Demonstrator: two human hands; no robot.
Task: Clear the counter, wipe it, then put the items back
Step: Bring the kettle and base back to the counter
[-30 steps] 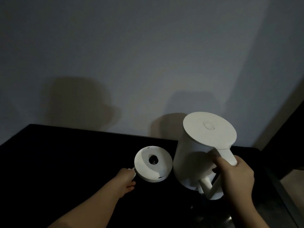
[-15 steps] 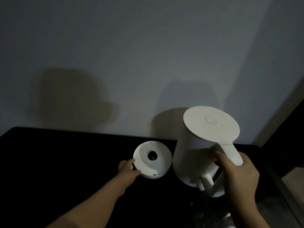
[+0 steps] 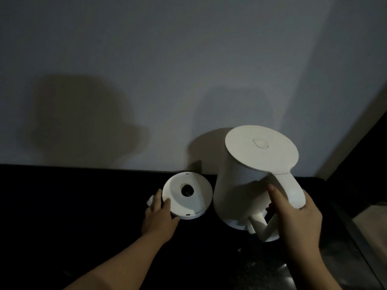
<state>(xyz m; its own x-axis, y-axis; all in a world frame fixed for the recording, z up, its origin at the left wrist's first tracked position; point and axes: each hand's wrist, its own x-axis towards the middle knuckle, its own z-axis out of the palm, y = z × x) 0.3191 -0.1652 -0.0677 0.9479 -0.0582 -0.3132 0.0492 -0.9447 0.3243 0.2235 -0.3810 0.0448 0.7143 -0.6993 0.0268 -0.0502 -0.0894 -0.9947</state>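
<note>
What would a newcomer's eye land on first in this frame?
The white kettle, bright against the black counter right of centre, with the right hand gripping its handle. Just left of it is the round white base, the left hand pinching its near edge.

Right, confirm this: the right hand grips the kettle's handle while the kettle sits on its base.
No. The head view shows the kettle beside the base, not on it. The right hand does grip the handle.
</note>
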